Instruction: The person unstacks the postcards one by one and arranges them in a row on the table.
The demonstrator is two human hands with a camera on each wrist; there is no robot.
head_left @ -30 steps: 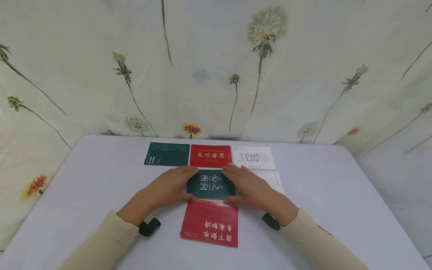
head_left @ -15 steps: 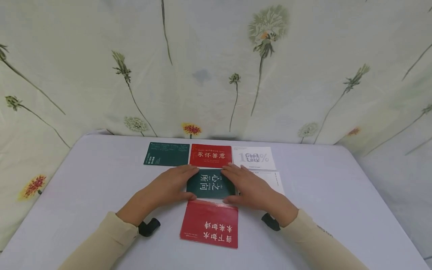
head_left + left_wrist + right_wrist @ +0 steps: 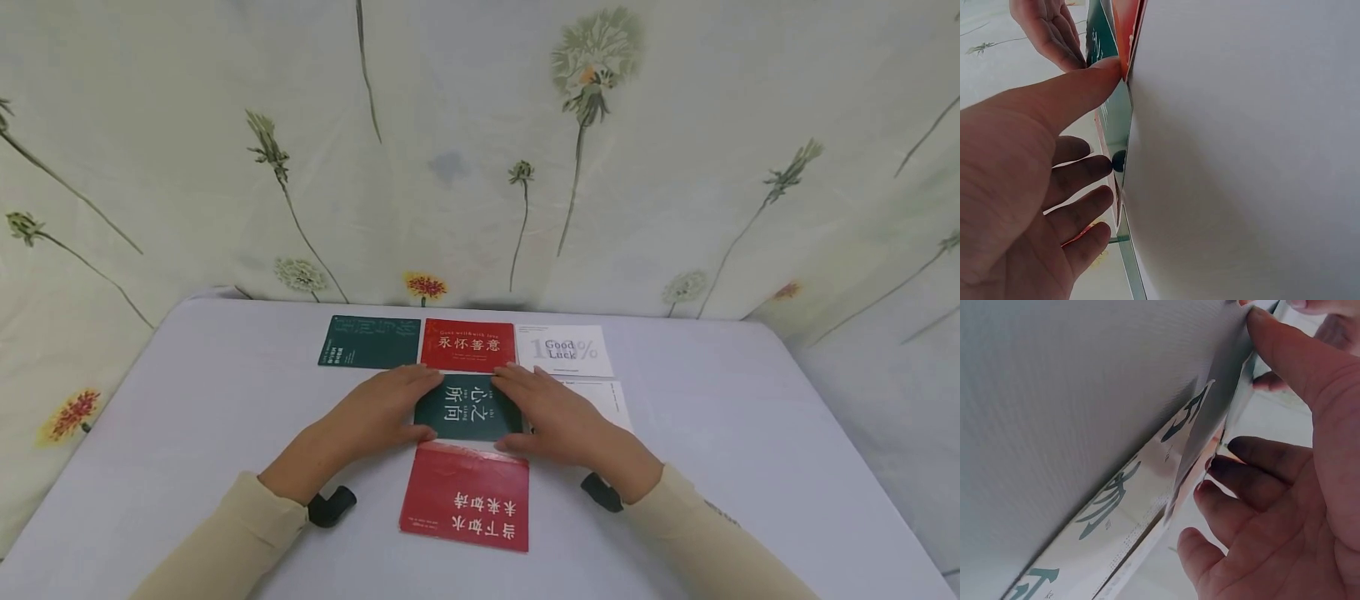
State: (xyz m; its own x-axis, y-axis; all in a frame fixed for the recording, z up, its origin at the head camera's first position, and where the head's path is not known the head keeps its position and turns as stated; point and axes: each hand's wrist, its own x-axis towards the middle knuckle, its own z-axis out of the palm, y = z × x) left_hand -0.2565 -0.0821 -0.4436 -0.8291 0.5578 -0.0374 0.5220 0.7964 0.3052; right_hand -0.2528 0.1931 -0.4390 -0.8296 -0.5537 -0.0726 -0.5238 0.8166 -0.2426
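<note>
A dark green card (image 3: 468,408) with large white characters turned sideways lies flat on the white-covered table between my two hands. My left hand (image 3: 382,408) rests at its left edge, fingertips at the far corner and thumb at the near corner. At the opposite edge, my right hand (image 3: 558,412) touches the card the same way and partly covers a white card (image 3: 603,398). The left wrist view shows the left thumb (image 3: 1094,84) at the card's edge, the other fingers loosely spread. Close below lies a red card (image 3: 465,496) with upside-down white writing.
Along the far side lie another dark green card (image 3: 371,342), a red card (image 3: 468,346) and a white "Good Luck" card (image 3: 564,350) in a row. A flower-printed cloth (image 3: 465,208) hangs behind the white table (image 3: 712,400).
</note>
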